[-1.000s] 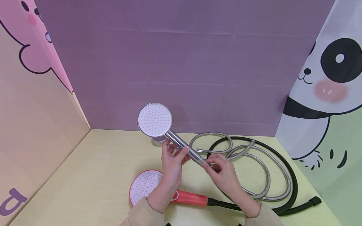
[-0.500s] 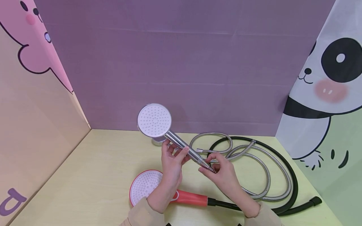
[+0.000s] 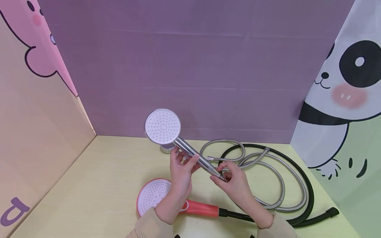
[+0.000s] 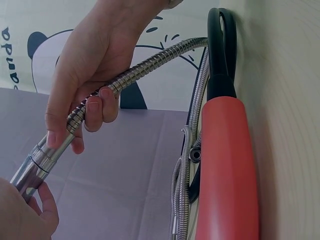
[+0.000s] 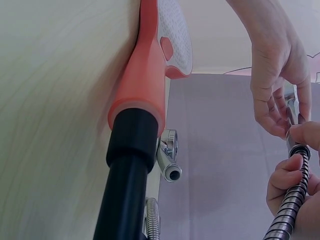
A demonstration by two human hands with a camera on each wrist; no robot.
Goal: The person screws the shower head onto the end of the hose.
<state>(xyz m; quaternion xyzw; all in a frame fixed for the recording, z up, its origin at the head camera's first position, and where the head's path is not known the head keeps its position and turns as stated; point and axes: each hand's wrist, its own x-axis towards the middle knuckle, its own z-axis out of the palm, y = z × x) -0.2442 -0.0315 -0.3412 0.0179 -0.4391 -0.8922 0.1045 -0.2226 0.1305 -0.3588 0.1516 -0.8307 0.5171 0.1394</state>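
Note:
A chrome hand shower with a round white spray face is held up at a slant, its face toward me. My left hand grips its handle between thumb and fingers. At the handle's lower end, my right hand pinches a flexible metal hose just below the joint. The hose's smooth chrome collar sits in line against the handle end. In the left wrist view, the right thumb lies along this collar, with other fingers curled round the ribbed hose.
Below my hands lies a red hand shower joined to a black hose. Coiled metal hoses spread on the right of the table. Another chrome hand shower lies behind, its handle end facing out. Printed panels stand around.
My right fingers have slid slightly down from the handle end, exposing a bit of ribbed hose beneath the joint. The left hand and hand shower have stayed in place.

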